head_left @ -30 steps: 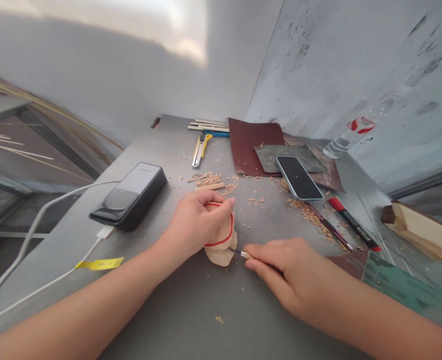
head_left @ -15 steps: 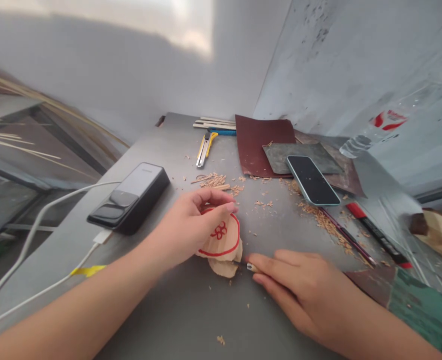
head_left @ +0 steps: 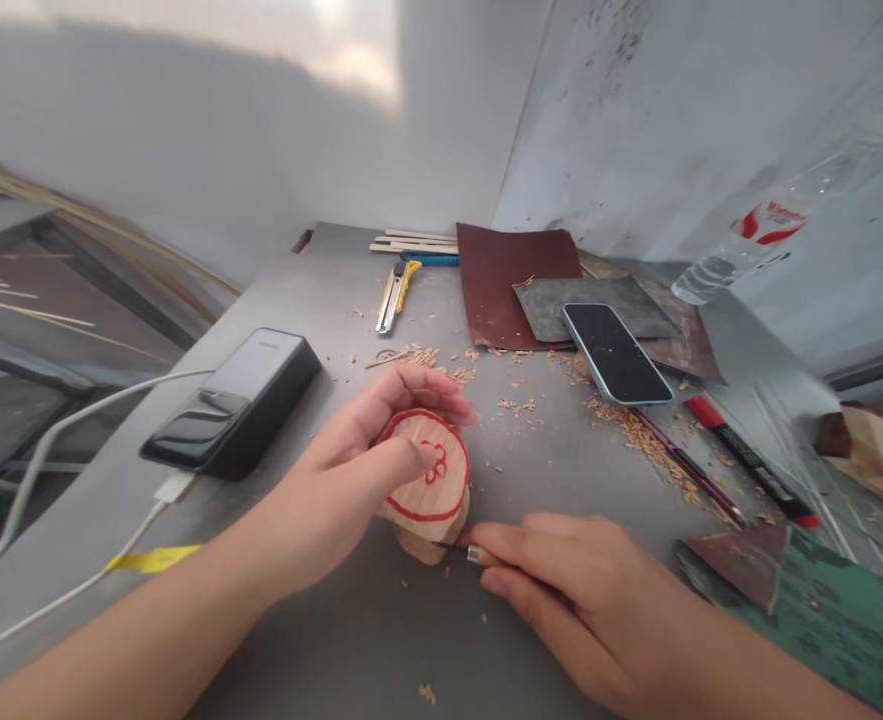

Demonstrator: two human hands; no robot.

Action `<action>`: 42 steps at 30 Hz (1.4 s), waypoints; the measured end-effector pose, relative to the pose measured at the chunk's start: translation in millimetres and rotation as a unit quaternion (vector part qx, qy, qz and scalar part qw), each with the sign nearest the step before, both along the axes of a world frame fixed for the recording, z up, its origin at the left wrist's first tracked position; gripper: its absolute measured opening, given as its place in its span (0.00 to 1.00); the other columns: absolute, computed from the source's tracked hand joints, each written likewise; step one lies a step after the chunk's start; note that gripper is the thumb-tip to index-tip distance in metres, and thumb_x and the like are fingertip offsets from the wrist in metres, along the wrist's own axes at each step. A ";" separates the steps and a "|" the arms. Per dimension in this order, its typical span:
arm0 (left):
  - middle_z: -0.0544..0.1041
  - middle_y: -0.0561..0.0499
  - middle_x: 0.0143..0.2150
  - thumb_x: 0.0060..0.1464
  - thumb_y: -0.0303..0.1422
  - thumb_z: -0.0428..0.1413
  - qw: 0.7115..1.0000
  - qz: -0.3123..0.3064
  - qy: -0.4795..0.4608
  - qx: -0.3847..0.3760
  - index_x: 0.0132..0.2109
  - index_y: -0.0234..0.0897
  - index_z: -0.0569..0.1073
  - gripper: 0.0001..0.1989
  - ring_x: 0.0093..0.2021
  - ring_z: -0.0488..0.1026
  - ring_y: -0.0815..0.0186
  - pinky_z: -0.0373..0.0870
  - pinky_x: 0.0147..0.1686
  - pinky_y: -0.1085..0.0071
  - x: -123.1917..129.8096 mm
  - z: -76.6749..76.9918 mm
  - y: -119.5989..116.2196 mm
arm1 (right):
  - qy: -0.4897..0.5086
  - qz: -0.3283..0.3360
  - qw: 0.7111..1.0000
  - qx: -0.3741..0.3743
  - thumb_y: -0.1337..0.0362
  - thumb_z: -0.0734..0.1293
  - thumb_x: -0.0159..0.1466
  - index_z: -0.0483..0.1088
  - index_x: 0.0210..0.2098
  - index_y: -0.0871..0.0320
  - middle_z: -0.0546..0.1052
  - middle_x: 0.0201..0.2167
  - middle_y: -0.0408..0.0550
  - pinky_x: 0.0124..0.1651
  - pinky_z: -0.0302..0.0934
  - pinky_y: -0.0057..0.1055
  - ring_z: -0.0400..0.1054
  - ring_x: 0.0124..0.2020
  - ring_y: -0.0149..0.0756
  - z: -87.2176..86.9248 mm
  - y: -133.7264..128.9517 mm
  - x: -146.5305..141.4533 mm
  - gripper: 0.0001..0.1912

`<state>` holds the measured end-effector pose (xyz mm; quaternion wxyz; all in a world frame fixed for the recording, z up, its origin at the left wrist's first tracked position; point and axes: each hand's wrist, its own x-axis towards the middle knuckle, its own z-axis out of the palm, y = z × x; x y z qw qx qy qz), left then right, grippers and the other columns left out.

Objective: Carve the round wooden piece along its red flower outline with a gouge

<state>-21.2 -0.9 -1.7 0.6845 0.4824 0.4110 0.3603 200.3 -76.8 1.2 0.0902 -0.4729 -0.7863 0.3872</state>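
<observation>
Near the middle of the table is a pale piece of wood [head_left: 441,492], its top marked with a red ring and a small red flower. My left hand [head_left: 366,465] is closed around its left side, with the thumb pressed on the top face and the fingers curled along the far edge. In my right hand [head_left: 568,590] is a carving knife [head_left: 478,554] with a light wooden handle and a metal collar. Its thin dark blade touches the lower near side of the wood, below the red ring. The palm hides most of the handle.
Wood shavings [head_left: 655,450] lie scattered beyond the hands. A black device [head_left: 235,400] with white cables stands left. Farther back are a yellow utility knife [head_left: 396,295], sandpaper sheets [head_left: 508,285] and a phone [head_left: 616,352]. A marker [head_left: 752,460] and a bottle [head_left: 741,245] are right.
The wood has been tilted so its marked top faces me more, and my left thumb has moved onto that face. The knife has shifted slightly left and down along the lower side.
</observation>
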 end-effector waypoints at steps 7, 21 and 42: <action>0.79 0.47 0.46 0.62 0.38 0.57 0.998 -0.031 0.034 0.036 0.48 0.41 0.75 0.10 0.40 0.78 0.61 0.74 0.39 0.67 -1.5 -1.6 1.7 | 0.071 -0.048 0.995 0.050 0.63 0.60 0.75 0.74 0.51 0.52 0.81 0.39 0.42 0.41 0.65 0.28 0.74 0.37 0.31 -0.7 1.3 2.4 0.12; 0.79 0.47 0.40 0.62 0.43 0.59 0.999 -0.013 0.018 0.034 0.39 0.36 0.76 0.14 0.35 0.76 0.65 0.70 0.35 0.71 3.7 -1.2 4.9 | 0.036 -0.010 0.998 0.053 0.62 0.58 0.75 0.73 0.49 0.53 0.81 0.36 0.45 0.38 0.66 0.28 0.76 0.36 0.34 4.4 2.2 3.8 0.13; 0.81 0.46 0.39 0.61 0.41 0.56 1.000 0.011 -0.015 -0.012 0.35 0.35 0.79 0.14 0.38 0.75 0.61 0.70 0.41 0.67 2.9 -11.6 14.6 | 0.107 -0.053 0.991 0.063 0.66 0.67 0.70 0.71 0.54 0.47 0.80 0.44 0.39 0.45 0.66 0.22 0.75 0.42 0.28 -3.2 5.3 11.3 0.14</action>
